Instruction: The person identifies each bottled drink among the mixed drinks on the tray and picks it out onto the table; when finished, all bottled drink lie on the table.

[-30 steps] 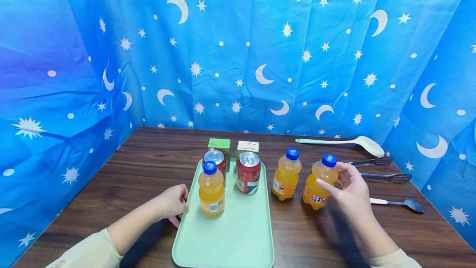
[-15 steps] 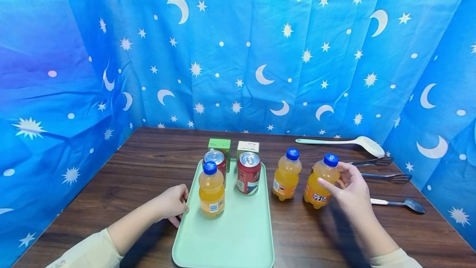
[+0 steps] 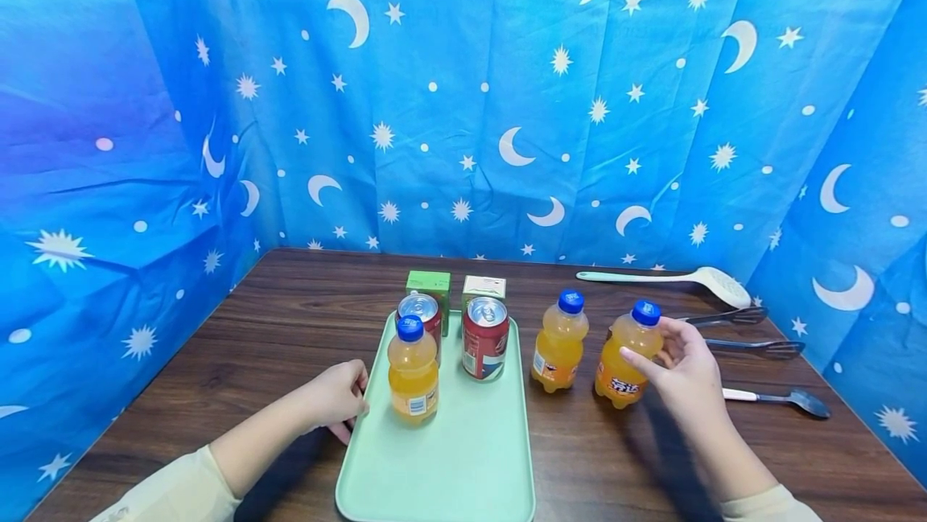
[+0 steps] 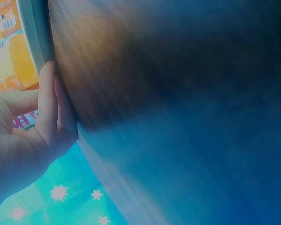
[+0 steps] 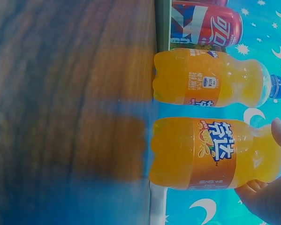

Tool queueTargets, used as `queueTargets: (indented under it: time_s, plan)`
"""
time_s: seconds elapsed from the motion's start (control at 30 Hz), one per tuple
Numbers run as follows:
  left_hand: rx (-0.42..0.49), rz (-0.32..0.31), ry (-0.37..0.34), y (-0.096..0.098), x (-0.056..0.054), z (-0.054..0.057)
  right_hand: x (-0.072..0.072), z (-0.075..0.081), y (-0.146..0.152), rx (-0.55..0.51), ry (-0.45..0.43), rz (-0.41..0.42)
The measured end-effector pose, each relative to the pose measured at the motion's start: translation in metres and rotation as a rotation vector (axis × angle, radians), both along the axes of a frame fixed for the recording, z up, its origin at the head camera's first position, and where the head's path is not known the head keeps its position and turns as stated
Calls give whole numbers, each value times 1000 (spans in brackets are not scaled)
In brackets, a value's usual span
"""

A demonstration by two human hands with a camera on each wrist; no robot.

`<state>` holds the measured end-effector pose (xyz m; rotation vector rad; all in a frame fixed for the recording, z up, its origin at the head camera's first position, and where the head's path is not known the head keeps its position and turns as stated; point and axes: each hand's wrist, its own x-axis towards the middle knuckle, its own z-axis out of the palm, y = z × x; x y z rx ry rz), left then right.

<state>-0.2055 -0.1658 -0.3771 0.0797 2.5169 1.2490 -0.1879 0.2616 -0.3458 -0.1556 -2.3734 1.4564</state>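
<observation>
My right hand (image 3: 684, 373) grips the upper part of an orange soda bottle (image 5: 215, 152) with a blue cap, thumb on the near side. This bottle stands upright on the table, right of a matching soda bottle (image 3: 560, 345). A pale green tray (image 3: 471, 458) lies in front. My left hand (image 3: 335, 397) pinches its left rim, with fingertips against the outer wall in the left wrist view. On the tray stand a third soda bottle (image 3: 414, 377), a red soda can (image 3: 485, 341) and another red can (image 3: 427, 309), partly hidden behind that bottle.
A green carton (image 3: 429, 285) and a whitish carton (image 3: 484, 287) stand at the tray's far end. To the right lie a pale slotted turner (image 3: 717, 285), two dark utensils (image 3: 760, 345) and a white-handled spoon (image 3: 804, 401). A blue star-and-moon curtain (image 3: 463, 104) surrounds the wooden table (image 3: 290, 305).
The soda bottle in my right hand has shifted slightly to the right, away from the bottle beside it. My left hand and the tray stay where they were.
</observation>
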Motion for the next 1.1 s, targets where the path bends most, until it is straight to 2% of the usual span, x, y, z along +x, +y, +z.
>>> queueTargets:
  time_s: [1.1]
  plan:
    - [4, -13, 2, 0, 0, 0, -4, -2, 1, -57, -39, -23]
